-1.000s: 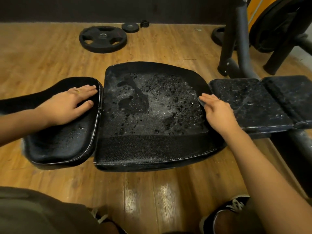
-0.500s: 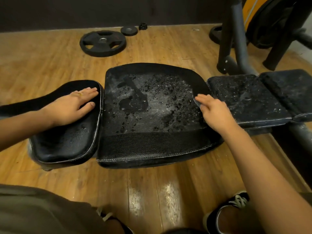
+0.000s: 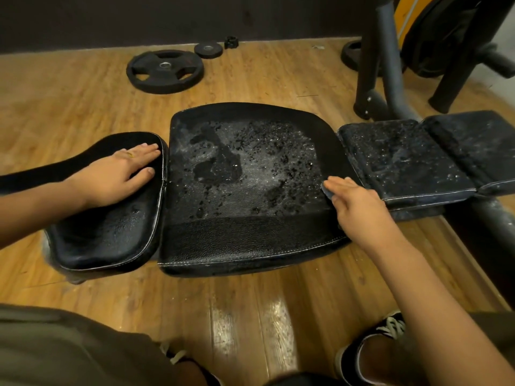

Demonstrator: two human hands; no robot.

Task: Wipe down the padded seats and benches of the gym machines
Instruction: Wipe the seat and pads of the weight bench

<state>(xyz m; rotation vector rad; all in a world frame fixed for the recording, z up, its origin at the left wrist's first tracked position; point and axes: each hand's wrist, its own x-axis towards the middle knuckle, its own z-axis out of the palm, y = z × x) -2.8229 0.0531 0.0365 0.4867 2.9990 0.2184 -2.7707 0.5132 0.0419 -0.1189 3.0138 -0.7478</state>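
On the middle pad (image 3: 245,185) of a low black bench (image 3: 250,246), beads and smears of liquid cover the central area, while a band along the near edge looks dry. The right hand (image 3: 359,207) presses flat at the pad's right edge, fingers (image 3: 338,185) extended over what seems to be a dark cloth (image 3: 324,190), only a sliver of which shows beneath the fingertips; whether it is gripped or merely pinned cannot be told. The left hand (image 3: 117,176) lies open and flat on the left pad (image 3: 106,235), holding nothing, apparently bracing. A third, flecked pad (image 3: 404,160) lies just beside the right hand, and a fourth section (image 3: 479,140) beyond it.

Judging from this, the wipe across the middle pad is about to run leftward. The chief risk is that the small cloth, held by fingertip pressure alone, slips out or bunches on the wet vinyl, leaving streaks. A fast stroke could push liquid into the gap between the pads or over the near edge onto the wooden floor (image 3: 250,316), which already shines by the shoe (image 3: 370,349) and could turn slippery. Weight on the left pad could tip it if it is loose. A weight plate (image 3: 164,71) lies well apart, beyond the bench, with a machine frame (image 3: 373,65) to the right.
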